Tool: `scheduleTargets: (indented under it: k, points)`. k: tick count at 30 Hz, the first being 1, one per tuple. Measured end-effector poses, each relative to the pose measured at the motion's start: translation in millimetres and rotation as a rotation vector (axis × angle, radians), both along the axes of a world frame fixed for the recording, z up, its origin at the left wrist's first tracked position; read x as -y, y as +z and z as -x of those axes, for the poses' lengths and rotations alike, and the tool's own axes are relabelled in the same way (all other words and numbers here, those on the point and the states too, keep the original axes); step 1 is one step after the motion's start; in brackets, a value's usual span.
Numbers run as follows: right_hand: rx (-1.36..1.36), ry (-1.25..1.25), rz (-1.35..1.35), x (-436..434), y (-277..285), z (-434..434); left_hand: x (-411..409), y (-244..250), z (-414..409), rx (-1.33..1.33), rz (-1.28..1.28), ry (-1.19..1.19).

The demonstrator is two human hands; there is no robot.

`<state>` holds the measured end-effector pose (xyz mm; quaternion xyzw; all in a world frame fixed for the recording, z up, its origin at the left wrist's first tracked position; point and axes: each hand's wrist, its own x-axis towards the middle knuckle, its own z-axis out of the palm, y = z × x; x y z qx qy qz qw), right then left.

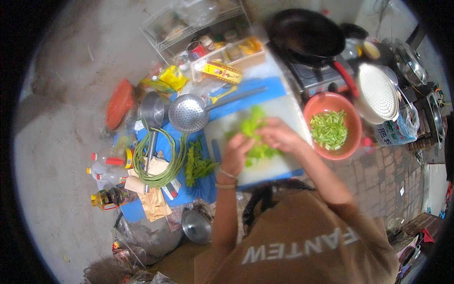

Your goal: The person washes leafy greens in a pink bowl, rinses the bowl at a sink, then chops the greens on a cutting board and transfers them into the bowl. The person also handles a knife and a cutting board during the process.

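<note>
Both hands hold light-green leafy greens [253, 122] above a white cutting board [292, 161]. My left hand [237, 152] grips them from the left, and my right hand [276, 134] pinches them from the right; the greens are blurred. More leaves [262, 152] lie on the board below the hands. To the board's left is a darker leafy bunch [197, 163] on the blue table cover. A coral plastic bowl [355, 142] with chopped green stems [329, 129] stands right of the board.
A coil of long beans [138, 167], a perforated skimmer [189, 113] and a steel pot [153, 108] lie left. A black wok [306, 33] rests on a gas stove [319, 78] at the upper right, its red handle pointing towards the bowl. A white colander [377, 94] stands beside the bowl.
</note>
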<state>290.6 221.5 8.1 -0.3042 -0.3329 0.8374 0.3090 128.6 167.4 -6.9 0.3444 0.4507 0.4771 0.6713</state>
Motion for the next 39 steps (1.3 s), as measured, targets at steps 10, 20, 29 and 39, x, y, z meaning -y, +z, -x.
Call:
scheduleTargets:
  k: [10, 20, 29, 39]
  points:
    - [0.360, -0.109, -0.324, -1.6, -1.7, 8.9, -8.9, -23.7, 3.6, -0.349, -0.253, 0.090]
    - [0.497, -0.154, -0.576, -8.8, -2.5, 10.8, -17.5, -7.2, 2.1, 0.161, 0.037, 0.093]
    - [0.544, -0.137, -0.662, -0.4, -5.7, -0.3, -21.4, -11.9, 1.7, -0.095, -0.141, 0.212]
    - [0.520, -0.213, -0.906, 7.5, 1.9, 11.6, -22.4, -25.7, 2.2, -0.232, -0.252, 0.173]
